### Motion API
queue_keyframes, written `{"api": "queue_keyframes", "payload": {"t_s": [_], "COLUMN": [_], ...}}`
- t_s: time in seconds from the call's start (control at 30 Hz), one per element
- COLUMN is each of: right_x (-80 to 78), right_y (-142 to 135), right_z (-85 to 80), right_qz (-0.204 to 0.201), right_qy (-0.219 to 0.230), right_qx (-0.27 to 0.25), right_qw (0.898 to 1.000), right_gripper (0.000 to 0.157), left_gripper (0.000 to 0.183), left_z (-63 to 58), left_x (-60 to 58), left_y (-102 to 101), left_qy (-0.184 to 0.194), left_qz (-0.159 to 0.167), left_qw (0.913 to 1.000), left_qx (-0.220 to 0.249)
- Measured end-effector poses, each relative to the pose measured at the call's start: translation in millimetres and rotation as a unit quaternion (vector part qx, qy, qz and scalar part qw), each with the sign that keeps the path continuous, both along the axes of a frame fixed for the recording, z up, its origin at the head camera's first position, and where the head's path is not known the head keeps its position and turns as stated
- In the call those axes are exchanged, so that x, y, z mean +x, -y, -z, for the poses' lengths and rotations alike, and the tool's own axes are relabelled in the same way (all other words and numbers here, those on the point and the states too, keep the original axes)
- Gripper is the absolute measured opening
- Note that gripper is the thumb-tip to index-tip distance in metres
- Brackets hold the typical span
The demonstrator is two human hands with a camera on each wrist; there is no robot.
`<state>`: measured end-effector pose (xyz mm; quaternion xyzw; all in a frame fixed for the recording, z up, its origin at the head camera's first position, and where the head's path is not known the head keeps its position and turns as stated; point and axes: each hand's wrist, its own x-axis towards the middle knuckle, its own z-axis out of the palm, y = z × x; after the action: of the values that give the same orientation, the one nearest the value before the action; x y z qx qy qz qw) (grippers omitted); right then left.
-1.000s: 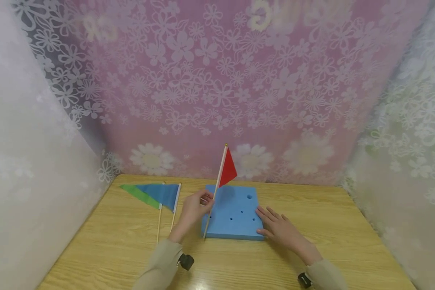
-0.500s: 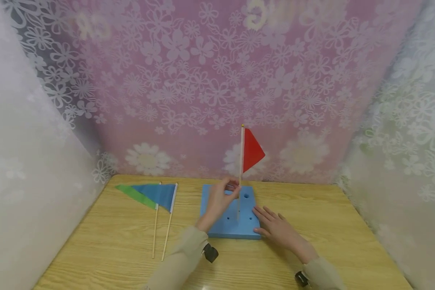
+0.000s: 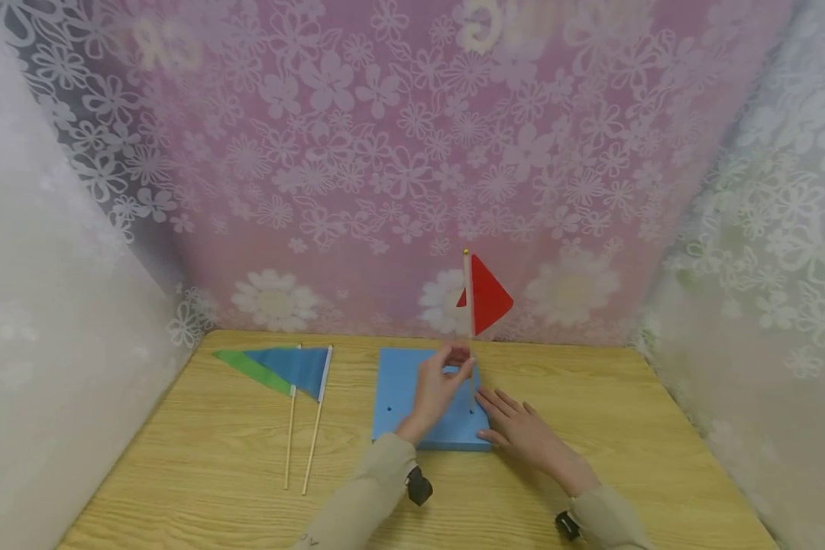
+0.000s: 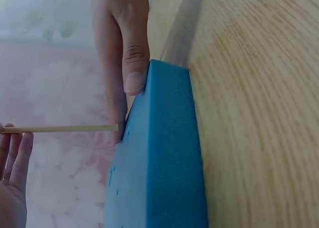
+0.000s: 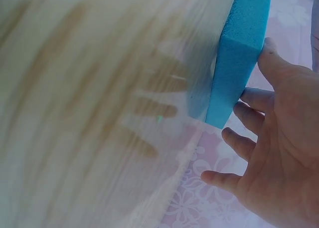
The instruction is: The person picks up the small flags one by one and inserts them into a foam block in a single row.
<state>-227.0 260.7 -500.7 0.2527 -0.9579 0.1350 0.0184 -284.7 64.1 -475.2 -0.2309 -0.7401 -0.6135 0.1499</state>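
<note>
A wood-grained table (image 3: 179,466) fills the lower part of the head view, with two sleeved forearms reaching in from the bottom edge; at lower right of centre the right hand (image 3: 522,431) lies with fingers extended and spread, touching the right edge of a blue block (image 3: 402,382) and pinching nothing; the right wrist view shows the fingertips along that edge.

Left of it, over the block, the left hand (image 3: 436,386) pinches the stick of a red flag (image 3: 490,299) between thumb and fingers; the grip sits partway down, cloth above it, bare wood below. The stick's long axis stands almost upright; from the grip its free end runs down the frame to line up with a small hole (image 3: 471,412) near the block's right edge; in the left wrist view the stick (image 4: 70,128) lies crosswise, its tip near the top face and seemingly just short of it; whether it is centred on the hole I cannot tell. The left hand alone holds the stick, though the right hand's fingers are close to the tip.

At left of the frame a blue flag (image 3: 299,370) overlaps a green flag (image 3: 254,370), sticks toward the bottom edge; beyond hangs a pink floral backdrop (image 3: 385,191).
</note>
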Motion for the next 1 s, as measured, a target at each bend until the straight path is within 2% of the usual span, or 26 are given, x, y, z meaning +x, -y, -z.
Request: {"api": "queue_keyframes", "payload": {"t_s": [0.1,0.23,0.43,0.63,0.77,1.0], "right_x": [-0.6,-1.0,-1.8,-2.5,0.4,5.6], "right_y": [0,0,-2,-4,-1,5], "right_z": [2.1,3.4,9.2,13.7,9.9,3.4], "right_qz": [-0.009,-0.013,-0.011,-0.009,-0.013,0.006], "right_qy": [-0.023,-0.033,-0.050,-0.074,-0.065,-0.014], "right_qx": [-0.002,-0.004,0.009,0.022,0.021,0.029], "right_qw": [1.000,0.999,0.999,0.997,0.998,0.999], "right_gripper": [0.066,0.067,0.067,0.068,0.070,0.068], "left_gripper": [0.024,0.022,0.014,0.014,0.016,0.015], "left_z": [2.9,7.6,13.7,17.0,16.8,13.6], "left_x": [-0.4,0.4,0.6,-0.7,-1.6,0.9], "left_y": [-2,-3,-4,-8,-10,-10], "left_qy": [-0.008,-0.014,-0.004,0.006,0.020,0.020], "left_qz": [-0.008,-0.012,-0.012,-0.022,-0.023,-0.022], "left_qw": [0.9998,0.9995,0.9996,0.9988,0.9985,0.9976], "left_qx": [-0.019,-0.027,-0.026,-0.043,-0.046,-0.062]}}
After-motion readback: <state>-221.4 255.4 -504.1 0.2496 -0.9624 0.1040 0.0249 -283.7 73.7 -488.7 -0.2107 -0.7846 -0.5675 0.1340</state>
